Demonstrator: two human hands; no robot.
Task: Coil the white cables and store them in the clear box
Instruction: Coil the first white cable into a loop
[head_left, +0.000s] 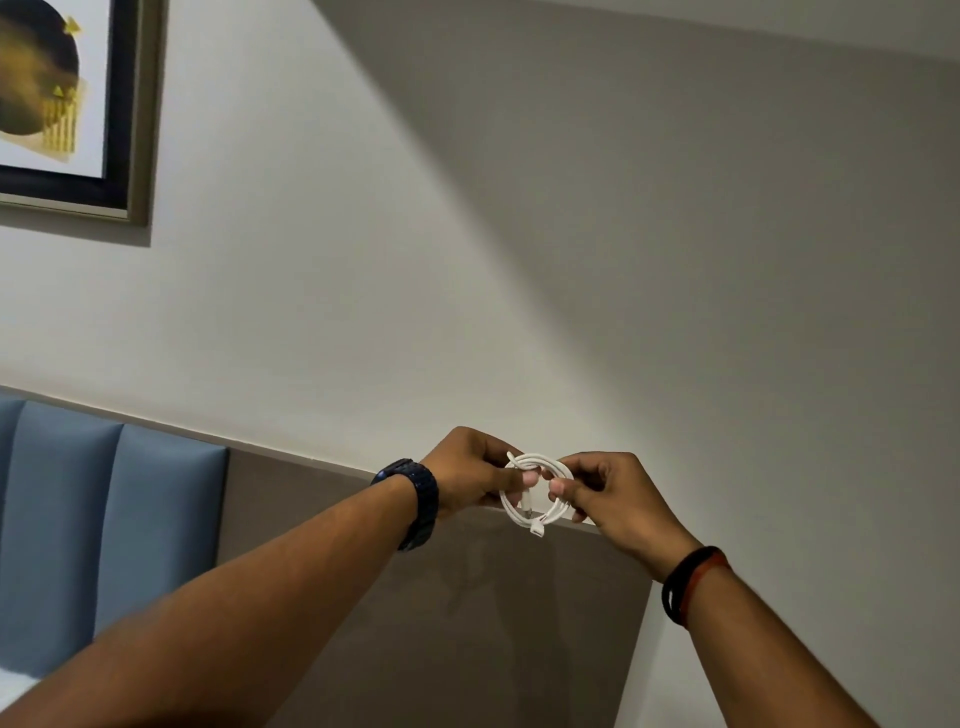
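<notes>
A white cable is wound into a small round coil, held up in the air in front of the wall. My left hand pinches the coil's left side between thumb and fingers. My right hand pinches its right side. A white plug end sticks out at the bottom of the coil. The left wrist carries a dark blue watch, the right wrist dark and red bands. No clear box is in view.
A pale wall fills most of the view. A blue padded headboard stands at the lower left beside a brown panel. A framed picture hangs at the upper left. A white patch shows at the bottom left edge.
</notes>
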